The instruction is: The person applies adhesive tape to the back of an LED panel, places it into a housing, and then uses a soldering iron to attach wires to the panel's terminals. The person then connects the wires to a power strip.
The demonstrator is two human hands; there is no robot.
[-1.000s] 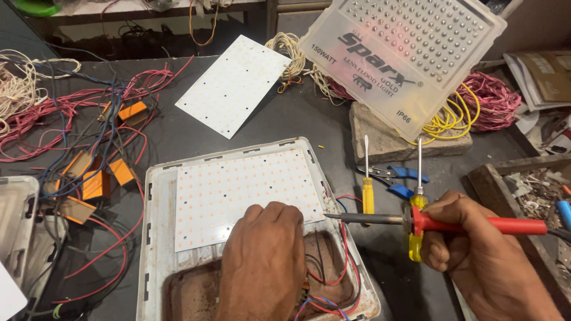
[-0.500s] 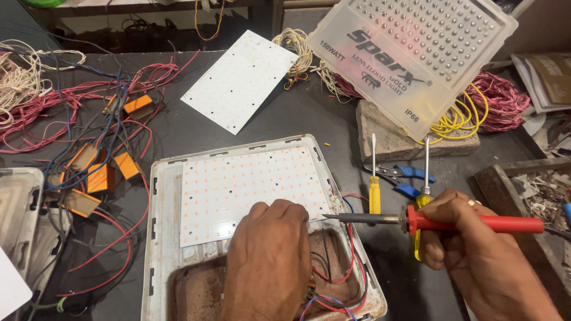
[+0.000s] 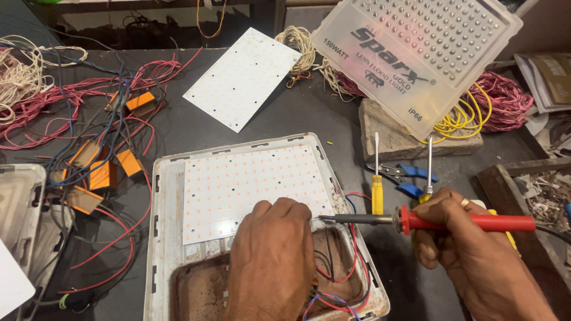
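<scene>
The red-handled soldering iron [image 3: 416, 220] lies level in the right hand [image 3: 476, 255], fingers wrapped around the handle, its dark metal tip reaching the right edge of the white LED board [image 3: 250, 184]. It looks light and stiff, best held by the red grip, well away from the metal shaft. The board sits flat in the pale lamp housing [image 3: 163, 238] on the dark surface [image 3: 297, 119]. The left hand [image 3: 270, 261], curled knuckles-up, presses on the board's lower right corner; whether it pinches anything cannot be told. Red wires [image 3: 348, 255] loop just below the tip.
</scene>
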